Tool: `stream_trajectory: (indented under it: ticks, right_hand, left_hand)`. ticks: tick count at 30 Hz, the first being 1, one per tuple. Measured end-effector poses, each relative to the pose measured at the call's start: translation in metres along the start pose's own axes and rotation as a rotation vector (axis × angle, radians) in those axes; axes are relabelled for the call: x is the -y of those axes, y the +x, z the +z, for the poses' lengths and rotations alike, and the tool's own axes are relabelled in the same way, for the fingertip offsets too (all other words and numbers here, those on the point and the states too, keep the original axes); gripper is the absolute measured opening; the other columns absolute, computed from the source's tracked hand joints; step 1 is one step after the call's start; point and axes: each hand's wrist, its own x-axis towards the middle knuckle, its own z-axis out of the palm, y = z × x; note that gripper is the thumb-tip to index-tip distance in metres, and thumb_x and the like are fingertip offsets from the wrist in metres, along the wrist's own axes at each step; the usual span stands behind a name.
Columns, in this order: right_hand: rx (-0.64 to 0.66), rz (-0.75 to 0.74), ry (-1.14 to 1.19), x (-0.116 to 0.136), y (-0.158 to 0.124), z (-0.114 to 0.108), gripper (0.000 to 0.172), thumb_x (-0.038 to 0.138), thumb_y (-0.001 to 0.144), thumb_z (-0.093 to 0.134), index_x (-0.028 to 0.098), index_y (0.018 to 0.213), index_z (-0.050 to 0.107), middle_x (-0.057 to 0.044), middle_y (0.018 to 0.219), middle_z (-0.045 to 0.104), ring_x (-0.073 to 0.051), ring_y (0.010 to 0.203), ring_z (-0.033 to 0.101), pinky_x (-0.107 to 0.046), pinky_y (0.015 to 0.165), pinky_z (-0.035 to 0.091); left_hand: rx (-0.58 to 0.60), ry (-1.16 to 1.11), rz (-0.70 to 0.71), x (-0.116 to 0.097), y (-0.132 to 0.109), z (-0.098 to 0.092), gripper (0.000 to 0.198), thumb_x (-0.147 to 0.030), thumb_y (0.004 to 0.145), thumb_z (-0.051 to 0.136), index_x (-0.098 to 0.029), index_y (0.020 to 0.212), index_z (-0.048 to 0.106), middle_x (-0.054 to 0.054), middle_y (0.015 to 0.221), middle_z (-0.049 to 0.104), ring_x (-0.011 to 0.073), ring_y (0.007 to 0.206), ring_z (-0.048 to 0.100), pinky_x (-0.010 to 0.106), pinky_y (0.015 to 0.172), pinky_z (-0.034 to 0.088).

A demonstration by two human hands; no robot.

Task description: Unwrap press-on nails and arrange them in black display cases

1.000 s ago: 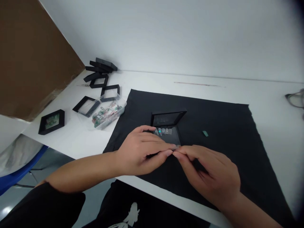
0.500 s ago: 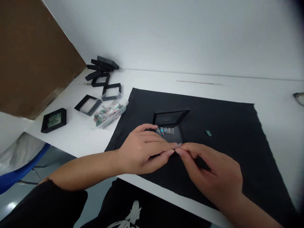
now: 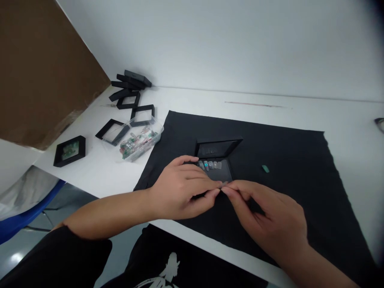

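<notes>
My left hand (image 3: 181,190) and my right hand (image 3: 271,212) meet at their fingertips over the near edge of an open black display case (image 3: 223,175). Pinched between both hands is a small pale false nail (image 3: 225,184), mostly covered by the fingers. Along the far side of the case's base, several grey, glittery false nails (image 3: 211,165) lie in a row, partly hidden by my left fingers. The case's lid (image 3: 217,149), with a clear window, stands tilted up behind them. A single green false nail (image 3: 265,169) rests on the black cloth to the right.
The black cloth (image 3: 288,148) covers much of the white table (image 3: 198,96). At left stand a clear plastic box (image 3: 151,142) of bagged green and pink pieces, several black frames (image 3: 112,132), and a black case (image 3: 69,151) with green contents. A blue chair (image 3: 30,216) is below.
The view has shifted slightly, so everything sits a little farther right. Both hands keep the same pinch on the small nail; nothing else has visibly moved.
</notes>
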Motion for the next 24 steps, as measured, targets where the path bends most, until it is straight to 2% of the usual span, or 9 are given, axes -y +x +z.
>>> stream_trajectory:
  ticks: [6, 11, 18, 21, 24]
  right_hand:
    - [0.037, 0.009, -0.037, 0.0009, 0.0012, 0.0002, 0.008, 0.021, 0.102, 0.059, 0.021, 0.095, 0.063, 0.005, 0.069, 0.07, -0.01, 0.058, 0.068, -0.023, 0.055, 0.045]
    - [0.064, 0.111, -0.019, 0.0024, -0.0005, -0.001, 0.013, 0.029, 0.103, 0.057, 0.023, 0.095, 0.065, 0.009, 0.061, 0.061, -0.006, 0.048, 0.059, -0.021, 0.049, 0.041]
    - [0.09, 0.261, 0.07, -0.0011, -0.0021, -0.0044, 0.014, 0.033, 0.097, 0.067, 0.026, 0.085, 0.066, 0.01, 0.06, 0.056, -0.006, 0.048, 0.055, -0.019, 0.05, 0.042]
    - [0.076, 0.312, 0.117, -0.0023, -0.0021, -0.005, 0.008, 0.033, 0.094, 0.071, 0.027, 0.095, 0.067, 0.01, 0.061, 0.054, -0.006, 0.05, 0.055, -0.017, 0.053, 0.046]
    - [0.073, 0.298, 0.167, -0.0015, -0.0016, -0.0036, 0.015, 0.03, 0.094, 0.07, 0.026, 0.108, 0.066, 0.009, 0.067, 0.061, -0.007, 0.056, 0.062, -0.017, 0.059, 0.052]
  left_hand:
    - [0.034, 0.042, 0.008, 0.0015, -0.001, 0.0006, 0.012, -0.022, 0.093, 0.066, -0.018, 0.098, 0.076, -0.002, 0.085, 0.082, 0.0121, 0.081, 0.078, 0.033, 0.106, 0.049]
    - [0.05, 0.073, 0.057, 0.0033, -0.0013, -0.0007, 0.012, -0.021, 0.094, 0.064, -0.017, 0.099, 0.075, -0.002, 0.087, 0.082, 0.0128, 0.082, 0.077, 0.034, 0.109, 0.048]
    - [0.056, 0.054, 0.091, 0.0052, -0.0003, -0.0028, 0.012, -0.021, 0.094, 0.065, -0.018, 0.102, 0.074, -0.002, 0.09, 0.082, 0.0122, 0.081, 0.077, 0.035, 0.109, 0.05]
    - [0.048, 0.031, 0.092, 0.0046, 0.0006, -0.003, 0.011, -0.02, 0.093, 0.066, -0.018, 0.099, 0.073, -0.003, 0.088, 0.082, 0.0123, 0.08, 0.077, 0.035, 0.108, 0.051]
    - [0.009, -0.014, 0.066, 0.0034, 0.0016, -0.0023, 0.008, -0.019, 0.09, 0.067, -0.019, 0.094, 0.073, -0.002, 0.085, 0.082, 0.0128, 0.08, 0.078, 0.035, 0.106, 0.052]
